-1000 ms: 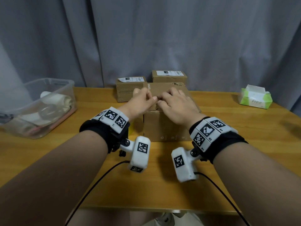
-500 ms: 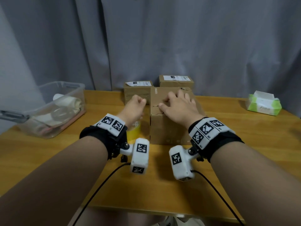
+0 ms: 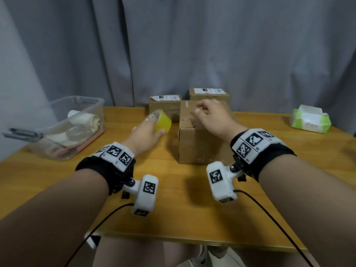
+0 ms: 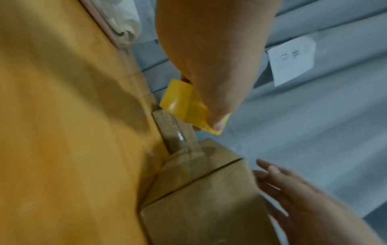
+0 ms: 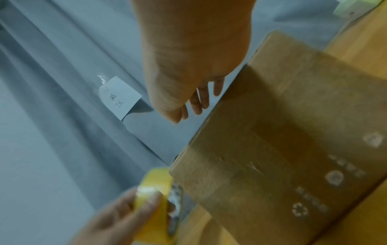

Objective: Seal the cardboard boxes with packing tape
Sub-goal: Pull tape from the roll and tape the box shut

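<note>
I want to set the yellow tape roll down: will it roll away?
Probably, on its curved rim: the tape roll is round. Laid flat on the table, likely stable. The left hand grips it easily, suggesting it's light and stiff.

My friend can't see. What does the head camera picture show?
A left hand holds a yellow tape roll beside a cardboard box on a wooden table. The right hand hovers over the box top.
</note>
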Motion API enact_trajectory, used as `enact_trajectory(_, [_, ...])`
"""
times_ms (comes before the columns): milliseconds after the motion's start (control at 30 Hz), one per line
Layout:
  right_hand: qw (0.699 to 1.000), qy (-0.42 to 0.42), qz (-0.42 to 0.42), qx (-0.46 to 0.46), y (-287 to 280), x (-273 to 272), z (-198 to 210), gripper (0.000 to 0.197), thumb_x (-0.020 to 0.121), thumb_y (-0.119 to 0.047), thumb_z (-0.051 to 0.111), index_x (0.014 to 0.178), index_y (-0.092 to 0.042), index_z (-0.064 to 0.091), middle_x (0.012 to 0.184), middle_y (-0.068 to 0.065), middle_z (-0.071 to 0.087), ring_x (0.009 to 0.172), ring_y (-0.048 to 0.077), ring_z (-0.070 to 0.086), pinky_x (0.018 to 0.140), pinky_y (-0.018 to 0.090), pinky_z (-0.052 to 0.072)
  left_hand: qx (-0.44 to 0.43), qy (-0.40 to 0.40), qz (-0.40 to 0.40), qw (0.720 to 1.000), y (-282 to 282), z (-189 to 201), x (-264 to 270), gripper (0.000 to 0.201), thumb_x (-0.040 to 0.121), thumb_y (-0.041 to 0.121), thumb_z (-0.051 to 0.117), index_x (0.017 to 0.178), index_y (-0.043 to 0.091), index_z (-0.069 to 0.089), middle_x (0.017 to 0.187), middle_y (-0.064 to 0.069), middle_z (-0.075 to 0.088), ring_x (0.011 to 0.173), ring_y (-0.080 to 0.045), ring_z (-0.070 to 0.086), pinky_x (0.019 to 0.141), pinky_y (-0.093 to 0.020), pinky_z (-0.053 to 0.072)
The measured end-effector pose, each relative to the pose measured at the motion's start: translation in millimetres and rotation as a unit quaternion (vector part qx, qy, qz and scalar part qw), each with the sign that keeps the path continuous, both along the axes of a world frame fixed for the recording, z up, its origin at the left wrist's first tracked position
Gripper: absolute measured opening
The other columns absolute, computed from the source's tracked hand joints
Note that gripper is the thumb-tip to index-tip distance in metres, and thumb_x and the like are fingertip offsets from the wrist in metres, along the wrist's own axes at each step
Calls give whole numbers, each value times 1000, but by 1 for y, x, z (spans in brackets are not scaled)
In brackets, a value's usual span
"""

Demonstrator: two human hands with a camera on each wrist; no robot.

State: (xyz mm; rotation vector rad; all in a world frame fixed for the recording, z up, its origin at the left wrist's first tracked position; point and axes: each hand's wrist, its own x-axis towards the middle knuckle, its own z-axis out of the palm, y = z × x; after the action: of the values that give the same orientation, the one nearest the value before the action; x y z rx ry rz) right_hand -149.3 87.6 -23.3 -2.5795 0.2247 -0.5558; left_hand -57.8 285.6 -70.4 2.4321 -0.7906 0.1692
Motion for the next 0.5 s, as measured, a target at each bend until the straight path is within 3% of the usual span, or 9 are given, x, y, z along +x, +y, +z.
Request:
enact_trajectory(67, [998, -33, 37, 33, -1, -6, 6, 41, 98, -30, 50, 137, -18, 49, 138, 2, 48, 126, 17, 47, 108, 33, 37, -113, -24, -50, 992, 1, 24, -3, 48, 95, 29, 54, 138, 10, 42, 135, -9, 53, 125, -26, 49, 105, -42, 37])
enact_trajectory(133, [991, -50, 80, 91, 2, -10, 15, 49, 96, -25, 55, 142, -16, 42, 142, 1, 45, 129, 14, 43, 106, 25, 34, -171, -23, -109, 979, -2, 49, -11, 36, 95, 24, 56, 127, 9, 52, 121, -4, 59, 114, -19, 55, 98, -31, 41])
enact_trajectory(200, [976, -54, 122, 170, 5, -11, 28, 67, 89, -19, 64, 148, -16, 32, 148, 1, 37, 137, 13, 34, 109, 25, 30, -174, -20, -151, 973, -6, 68, -19, 36, 92, 27, 60, 123, 11, 55, 114, -2, 61, 106, -13, 56, 94, -27, 42])
enact_trajectory(300, [951, -32, 157, 266, 5, -10, 42, 96, 67, -27, 66, 152, -22, 21, 156, -2, 26, 143, 10, 23, 113, 30, 29, -177, 3, -198, 964, -11, 82, -25, 40, 83, 34, 59, 117, 12, 60, 110, -2, 65, 102, -15, 60, 92, -30, 45])
enact_trajectory(367, [948, -21, 177, 263, 0, -11, 44, 97, 61, -31, 69, 149, -22, 29, 151, -3, 35, 139, 9, 30, 114, 33, 30, -180, 19, -219, 959, -15, 85, -29, 33, 81, 30, 59, 109, 12, 62, 102, -2, 66, 95, -14, 61, 86, -27, 46])
enact_trajectory(433, [946, -35, 200, 252, -6, -11, 41, 86, 62, -31, 74, 141, -19, 42, 139, -4, 51, 129, 7, 45, 112, 36, 36, -184, 29, -225, 956, -18, 85, -32, 25, 79, 27, 59, 101, 16, 62, 92, 3, 64, 83, -5, 57, 77, -20, 45])
enact_trajectory(500, [944, -71, 199, 253, -9, -11, 36, 74, 65, -29, 76, 133, -17, 51, 129, -3, 59, 121, 9, 54, 108, 37, 41, -188, 34, -221, 956, -21, 84, -34, 26, 78, 26, 60, 100, 13, 63, 91, 0, 63, 80, -5, 55, 74, -20, 44])
